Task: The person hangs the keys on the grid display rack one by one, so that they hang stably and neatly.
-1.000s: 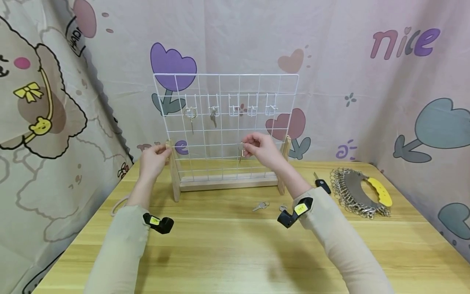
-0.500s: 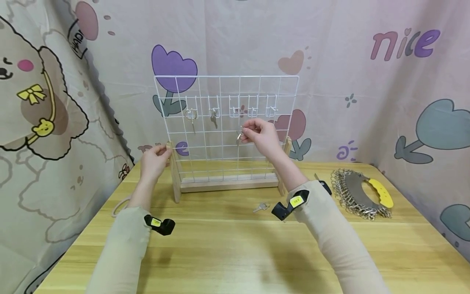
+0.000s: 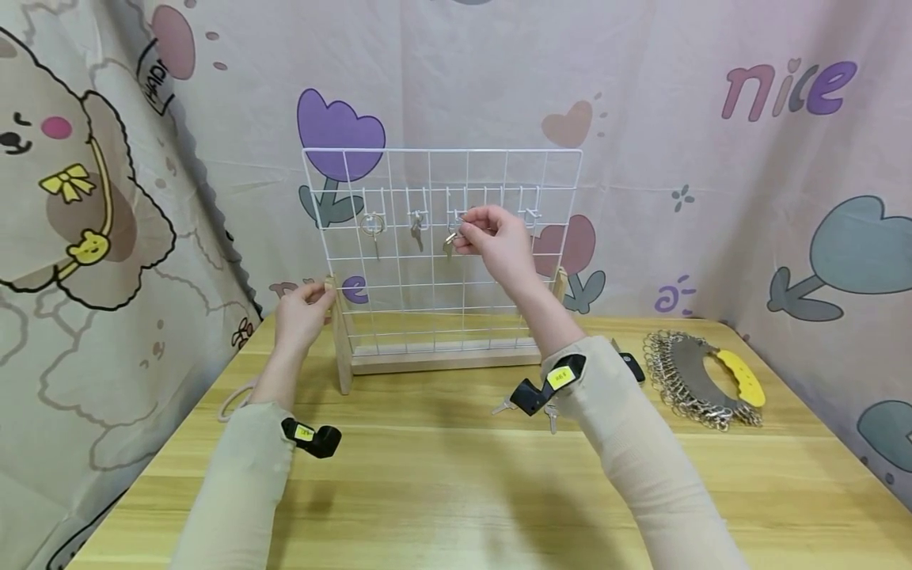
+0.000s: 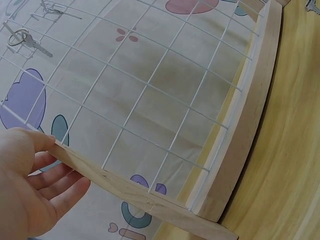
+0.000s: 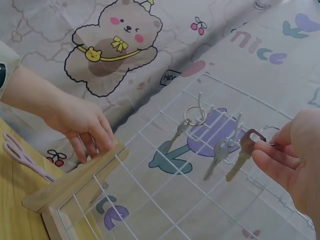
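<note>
In the head view a white wire grid rack (image 3: 430, 150) stands on wooden supports. My left hand (image 3: 302, 317) grips the top of its left wooden post (image 3: 341, 340), thumb in front. My right hand (image 3: 501, 247) is raised before the grid and pinches a split ring; the brass key (image 5: 241, 159) hangs from it in the right wrist view. That key (image 3: 449, 244) is close to the third hook (image 3: 456, 214) from the left; contact cannot be made out. A key on a large ring (image 3: 373, 225) and another key (image 3: 417, 231) hang from the first two hooks.
Loose keys (image 3: 552, 418) lie on the table, partly behind the right wrist camera (image 3: 530, 396). A black car key (image 3: 631, 366) lies farther right, beside a yellow-handled piece (image 3: 741, 378) fringed with metal rings. A pink loop (image 3: 233, 400) lies at the left.
My right hand has risen with the key from the lower grid to the hook row and shifted slightly left. My left hand has stayed on the post.
</note>
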`<state>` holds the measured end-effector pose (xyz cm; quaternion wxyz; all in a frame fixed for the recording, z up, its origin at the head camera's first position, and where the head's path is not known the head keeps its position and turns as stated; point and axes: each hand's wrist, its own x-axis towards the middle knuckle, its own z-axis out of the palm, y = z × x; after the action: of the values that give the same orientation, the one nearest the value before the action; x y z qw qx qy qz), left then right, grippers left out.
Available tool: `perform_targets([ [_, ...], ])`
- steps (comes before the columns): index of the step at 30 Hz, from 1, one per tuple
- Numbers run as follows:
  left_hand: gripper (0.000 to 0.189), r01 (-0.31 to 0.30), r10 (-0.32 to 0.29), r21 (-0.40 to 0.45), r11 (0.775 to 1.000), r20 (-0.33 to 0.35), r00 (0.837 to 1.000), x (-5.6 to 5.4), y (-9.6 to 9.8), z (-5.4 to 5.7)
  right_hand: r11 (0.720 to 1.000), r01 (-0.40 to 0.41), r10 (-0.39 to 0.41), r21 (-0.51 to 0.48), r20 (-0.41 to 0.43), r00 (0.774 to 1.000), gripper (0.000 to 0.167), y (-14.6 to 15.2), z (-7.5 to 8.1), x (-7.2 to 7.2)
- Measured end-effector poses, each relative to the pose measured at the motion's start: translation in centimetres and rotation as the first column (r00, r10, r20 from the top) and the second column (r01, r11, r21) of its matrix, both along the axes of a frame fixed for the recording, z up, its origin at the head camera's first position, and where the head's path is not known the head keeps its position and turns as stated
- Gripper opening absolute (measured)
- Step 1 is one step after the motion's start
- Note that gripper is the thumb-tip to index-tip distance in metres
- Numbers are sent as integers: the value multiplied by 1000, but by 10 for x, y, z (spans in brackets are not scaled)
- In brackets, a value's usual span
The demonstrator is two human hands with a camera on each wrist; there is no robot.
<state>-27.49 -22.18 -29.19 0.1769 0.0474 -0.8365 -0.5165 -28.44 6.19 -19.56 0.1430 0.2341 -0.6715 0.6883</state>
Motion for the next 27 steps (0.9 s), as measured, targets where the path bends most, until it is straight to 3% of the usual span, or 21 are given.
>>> perform_targets([
  [10,45,5,-5,-13,1000,-2,1000,0,1,0,998,60,-59,-30,21,998,12,-8,-1,-5],
  [27,46,6,-6,-19,1000,8,1000,1,0,-1,995,93,-95,34,75,993,16,-3,-16,-12],
])
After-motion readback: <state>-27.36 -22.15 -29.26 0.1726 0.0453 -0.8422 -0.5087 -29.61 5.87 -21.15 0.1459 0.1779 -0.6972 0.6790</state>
